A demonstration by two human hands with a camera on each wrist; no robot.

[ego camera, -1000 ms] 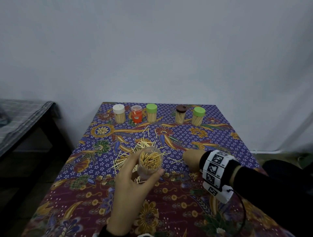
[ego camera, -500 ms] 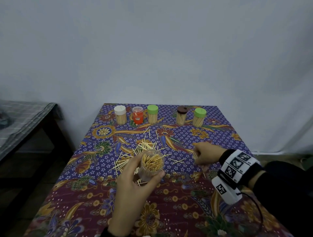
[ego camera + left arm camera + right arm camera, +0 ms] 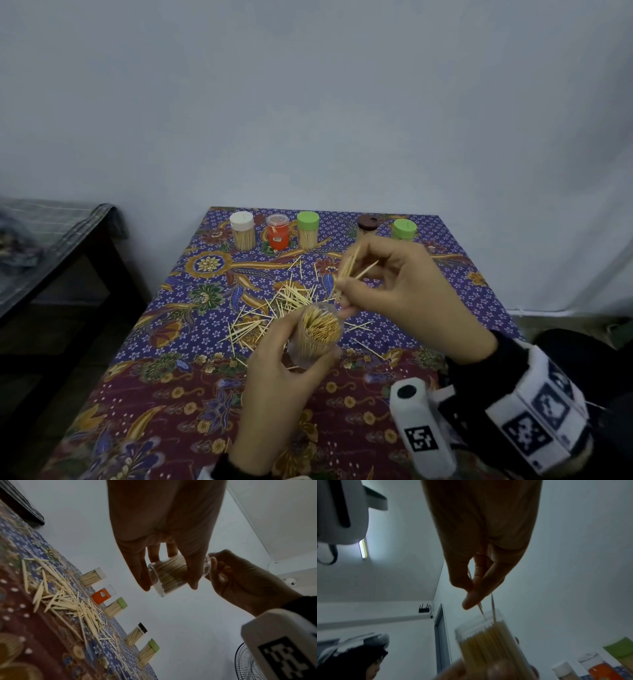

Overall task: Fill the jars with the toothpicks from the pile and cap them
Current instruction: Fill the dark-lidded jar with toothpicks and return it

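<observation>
Few toothpicks (image 3: 350,270) are pinched in the right hand (image 3: 404,294) just above the open jar (image 3: 317,334), gripped by the left hand (image 3: 281,383) over the table's (image 3: 144,394) middle. Next, I think, slide them in gently.

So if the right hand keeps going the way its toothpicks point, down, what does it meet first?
Most likely the open jar in the left hand: the right hand pinches toothpicks just above its mouth, tips near the rim.
</observation>
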